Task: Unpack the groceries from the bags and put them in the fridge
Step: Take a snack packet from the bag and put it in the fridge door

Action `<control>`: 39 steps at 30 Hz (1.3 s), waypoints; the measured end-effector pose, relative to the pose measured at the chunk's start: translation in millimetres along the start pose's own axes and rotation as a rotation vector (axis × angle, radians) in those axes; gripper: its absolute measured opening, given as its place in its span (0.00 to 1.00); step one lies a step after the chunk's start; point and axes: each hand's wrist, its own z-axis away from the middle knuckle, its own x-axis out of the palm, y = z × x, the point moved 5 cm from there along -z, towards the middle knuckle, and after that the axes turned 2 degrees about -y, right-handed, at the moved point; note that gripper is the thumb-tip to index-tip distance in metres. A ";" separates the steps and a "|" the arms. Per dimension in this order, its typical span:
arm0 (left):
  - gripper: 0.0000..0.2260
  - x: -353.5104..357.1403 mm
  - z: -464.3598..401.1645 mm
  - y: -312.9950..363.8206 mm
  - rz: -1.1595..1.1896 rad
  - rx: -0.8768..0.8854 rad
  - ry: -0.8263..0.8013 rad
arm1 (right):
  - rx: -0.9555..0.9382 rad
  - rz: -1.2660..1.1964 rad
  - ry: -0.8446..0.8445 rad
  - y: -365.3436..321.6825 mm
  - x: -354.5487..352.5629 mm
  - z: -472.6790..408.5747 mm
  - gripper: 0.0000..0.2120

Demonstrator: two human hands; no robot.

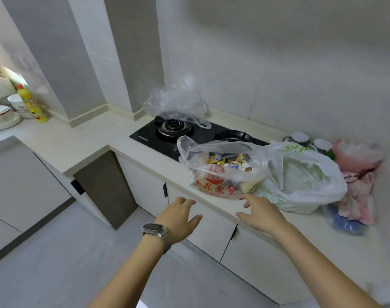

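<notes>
Both hands empty, fingers spread loose: left hand (180,215), with wristwatch (155,230), low centre; right hand (257,211) just short of the clear bag (220,170). Clear bag: red print, wrapped snacks inside, centre frame at the counter (83,141) edge. White bag (300,178): green print, touching it on the right. Crumpled empty bag (178,103) on the stove (167,134) behind. Yellow bottle (33,104), upper left.
</notes>
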 end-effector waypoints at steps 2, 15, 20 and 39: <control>0.24 8.4 -23.9 5.3 0.132 0.009 -0.053 | 0.038 -0.199 0.030 4.1 1.1 -16.9 0.22; 0.14 -20.3 -169.3 -21.5 0.312 0.118 0.008 | 0.192 -0.699 0.270 9.3 -23.8 -120.9 0.09; 0.14 -24.9 -205.6 -24.7 0.334 0.147 0.019 | 0.218 -0.775 0.313 8.2 -22.5 -147.2 0.08; 0.14 -34.3 -228.8 -72.5 0.354 -0.136 0.029 | 0.277 0.027 -0.328 -7.6 35.0 -318.3 0.07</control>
